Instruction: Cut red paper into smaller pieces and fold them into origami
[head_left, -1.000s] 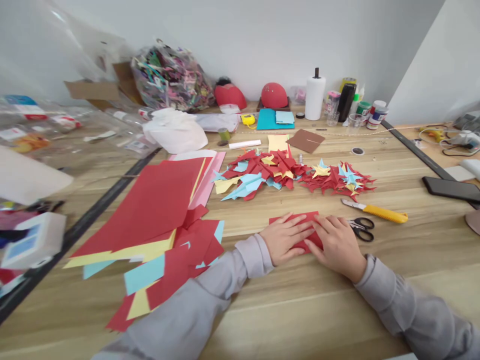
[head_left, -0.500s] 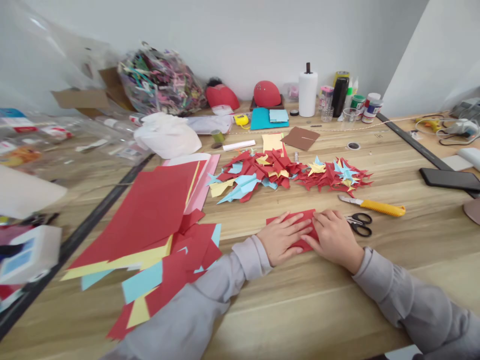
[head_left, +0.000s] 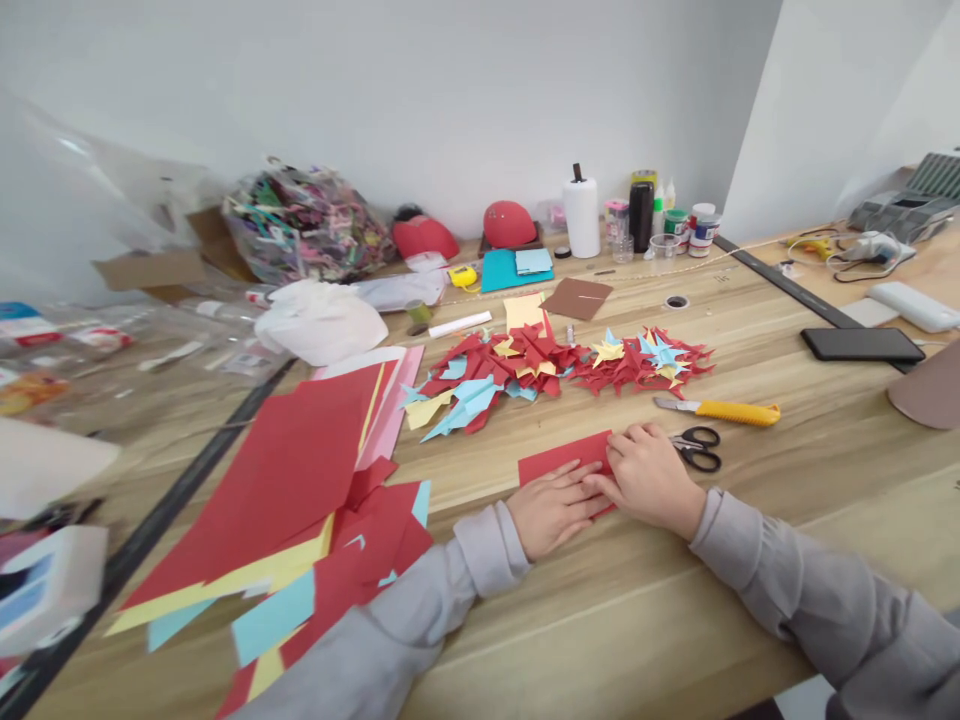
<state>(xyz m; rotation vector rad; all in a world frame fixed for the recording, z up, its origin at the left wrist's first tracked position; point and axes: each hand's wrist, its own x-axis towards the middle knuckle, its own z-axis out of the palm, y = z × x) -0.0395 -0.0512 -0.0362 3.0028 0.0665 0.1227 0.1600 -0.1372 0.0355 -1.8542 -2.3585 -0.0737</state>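
Observation:
A folded piece of red paper [head_left: 562, 455] lies on the wooden table in front of me. My left hand [head_left: 553, 508] rests flat on its lower part, fingers stretched out. Curled over the paper's right end, my right hand [head_left: 651, 474] pinches it, with the thumb reaching toward the left fingertips. The hands hide the paper's lower and right edges. Black-handled scissors [head_left: 699, 448] lie just right of my right hand, their blades partly hidden behind it. A yellow utility knife [head_left: 731, 411] lies beyond them, blade pointing left.
Behind the paper are heaps of folded red, blue and yellow paper pieces [head_left: 525, 365]. Red sheets [head_left: 292, 460] and coloured offcuts [head_left: 274, 615] cover the left side. A phone [head_left: 862, 345] lies at the right. Bottles and jars [head_left: 581, 220] stand along the wall.
The camera view has shifted, so the table's things appear lower and slightly left. My left hand has slid toward me down the paper, uncovering more of its upper part.

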